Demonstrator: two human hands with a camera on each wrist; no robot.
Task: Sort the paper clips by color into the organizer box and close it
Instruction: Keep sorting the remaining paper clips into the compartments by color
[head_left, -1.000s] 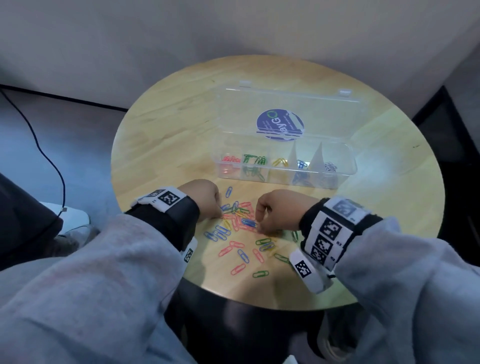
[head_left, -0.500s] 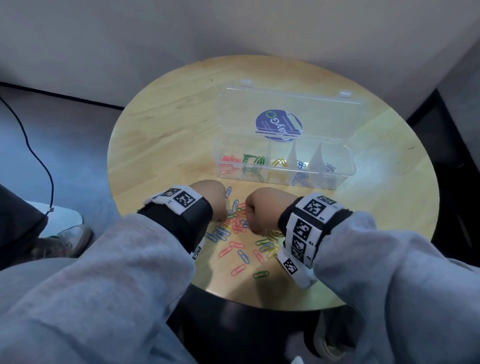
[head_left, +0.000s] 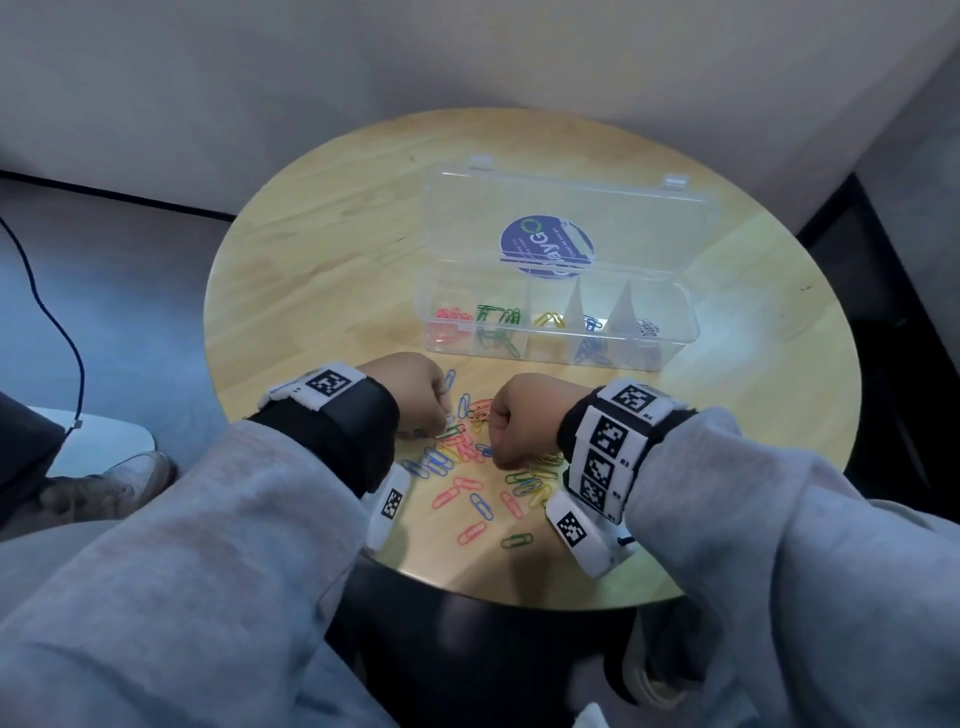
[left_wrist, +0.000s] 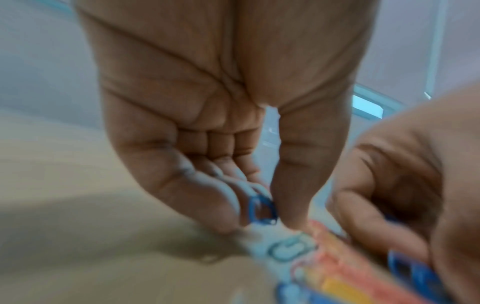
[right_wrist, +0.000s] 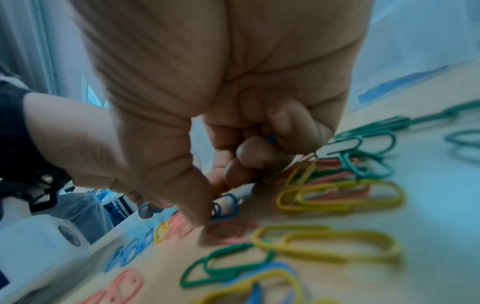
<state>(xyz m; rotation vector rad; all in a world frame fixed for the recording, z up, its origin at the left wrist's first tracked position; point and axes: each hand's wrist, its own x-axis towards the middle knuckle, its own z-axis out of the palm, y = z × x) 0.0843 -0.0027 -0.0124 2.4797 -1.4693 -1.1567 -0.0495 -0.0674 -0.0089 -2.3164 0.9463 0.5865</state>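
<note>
Both hands down on the loose paper clip pile (head_left: 470, 462) at the near edge of the round worktop (head_left: 322, 270). Left hand (head_left: 415, 387) pinching a blue clip (left_wrist: 261, 211) between thumb and fingers. Right hand (head_left: 524, 415) curled tight, a bit of blue clip (right_wrist: 271, 138) showing between the fingers. Organizer box (head_left: 561, 338) just beyond, lid (head_left: 566, 218) open, 5 compartments partly filled by color.

Bright clips on pale wood

The paper clips (head_left: 470, 470) lie red, blue, green and yellow on a light wooden table (head_left: 322, 270); the clear organizer box (head_left: 558, 291) bears a blue round sticker (head_left: 545, 247); grey sleeves (head_left: 218, 545) end in black-and-white checked wristbands (head_left: 605, 457).
</note>
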